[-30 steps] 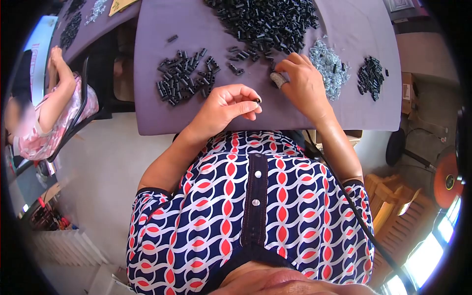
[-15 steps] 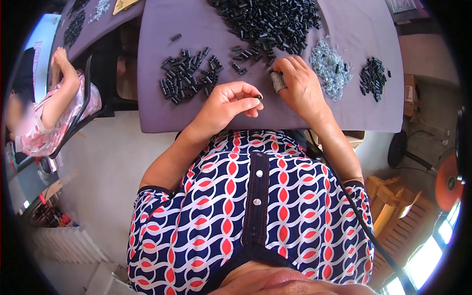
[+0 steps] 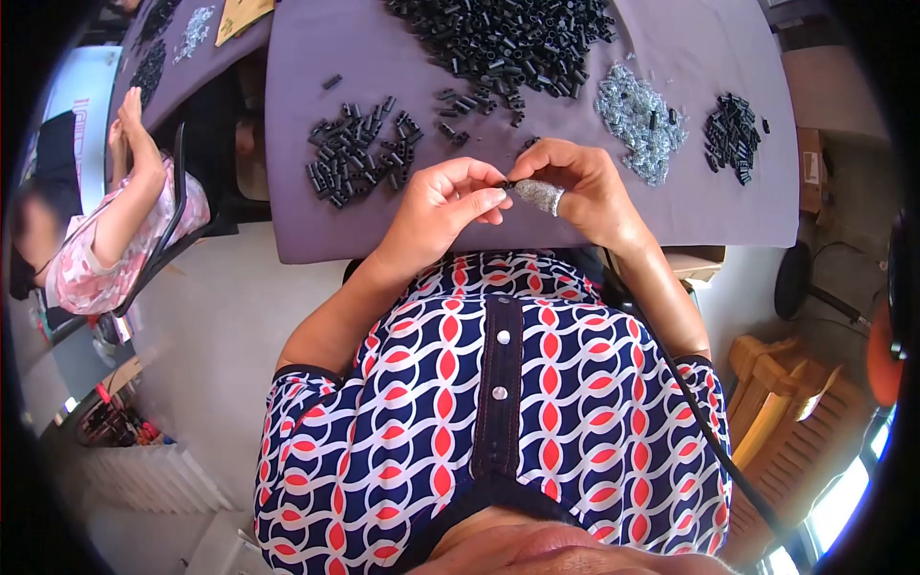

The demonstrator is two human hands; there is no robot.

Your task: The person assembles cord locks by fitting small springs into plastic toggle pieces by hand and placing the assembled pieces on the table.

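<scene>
My left hand [image 3: 446, 206] pinches a small dark part [image 3: 505, 185] between thumb and forefinger, above the front of the purple-covered table [image 3: 335, 230]. My right hand [image 3: 580, 192], its thumb wrapped in silvery tape [image 3: 540, 195], is closed at the same spot, and its fingertips meet the part from the other side. Whether it holds a second piece is hidden. A pile of short black tubes [image 3: 359, 153] lies left of my hands, and a far larger heap of black pieces [image 3: 517, 43] is beyond them.
Small clear pieces [image 3: 640, 125] form a pile right of centre, with another black pile [image 3: 733, 137] farther right. At the left, a person in pink patterned clothing [image 3: 187, 206] sits by another table. A wooden chair [image 3: 776, 383] and a fan [image 3: 882, 355] stand at the right.
My right hand has left the edge of the large heap and come down and left to meet my left hand. The left hand still pinches the dark part, nearly in place.
</scene>
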